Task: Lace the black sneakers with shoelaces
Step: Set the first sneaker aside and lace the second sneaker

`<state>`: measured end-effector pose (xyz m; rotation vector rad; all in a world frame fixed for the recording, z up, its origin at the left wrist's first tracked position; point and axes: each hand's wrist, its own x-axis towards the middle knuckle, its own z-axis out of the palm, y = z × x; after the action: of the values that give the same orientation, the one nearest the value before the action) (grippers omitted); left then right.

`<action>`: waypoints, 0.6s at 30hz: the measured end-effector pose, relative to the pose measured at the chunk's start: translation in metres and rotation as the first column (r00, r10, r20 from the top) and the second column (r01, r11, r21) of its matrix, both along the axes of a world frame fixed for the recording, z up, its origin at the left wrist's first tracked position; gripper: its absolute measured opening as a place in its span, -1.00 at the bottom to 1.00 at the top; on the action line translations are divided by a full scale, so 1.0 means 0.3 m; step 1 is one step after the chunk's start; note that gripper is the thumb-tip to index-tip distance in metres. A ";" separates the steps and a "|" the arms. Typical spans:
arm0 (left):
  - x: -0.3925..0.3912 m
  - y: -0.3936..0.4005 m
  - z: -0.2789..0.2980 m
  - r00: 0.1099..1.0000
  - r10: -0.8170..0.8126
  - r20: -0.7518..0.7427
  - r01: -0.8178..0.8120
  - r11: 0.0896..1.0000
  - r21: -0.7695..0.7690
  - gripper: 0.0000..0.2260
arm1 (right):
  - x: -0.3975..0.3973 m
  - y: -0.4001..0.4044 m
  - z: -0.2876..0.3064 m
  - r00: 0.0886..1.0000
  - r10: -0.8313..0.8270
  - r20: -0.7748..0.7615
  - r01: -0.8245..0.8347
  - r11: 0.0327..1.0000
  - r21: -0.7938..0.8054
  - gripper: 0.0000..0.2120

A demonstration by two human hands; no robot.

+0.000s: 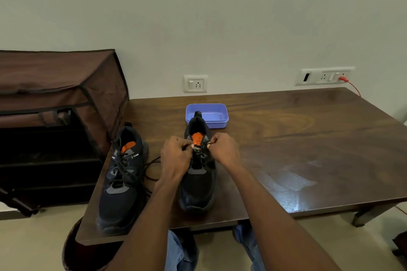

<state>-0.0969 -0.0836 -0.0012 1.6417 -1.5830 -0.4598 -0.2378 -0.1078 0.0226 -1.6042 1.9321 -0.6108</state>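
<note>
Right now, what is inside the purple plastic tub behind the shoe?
The shallow purple plastic tub shows a bare floor. The heel of the black sneaker being laced covers its near left corner, so that part stays unseen.

Legible text was sparse. The left sneaker (pixel 120 174) carried a small yellow-green logo mark followed by white lettering on its side near the collar, reading roughly "CLYMB" (last letters uncertain). The orange tongue label (pixel 196 139) of the right sneaker (pixel 197 179) bore print too small to read.
</note>
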 end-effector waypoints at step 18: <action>-0.037 -0.032 -0.048 0.994 -0.050 -0.092 0.066 0.981 0.184 -0.91 | -0.032 -0.020 -0.038 0.993 0.055 0.108 -0.065 0.994 0.089 -0.74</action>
<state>-0.1081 -0.0934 -0.0155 1.6932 -1.5647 -0.7208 -0.2474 -0.1137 0.0111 -1.5360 1.8030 -0.5617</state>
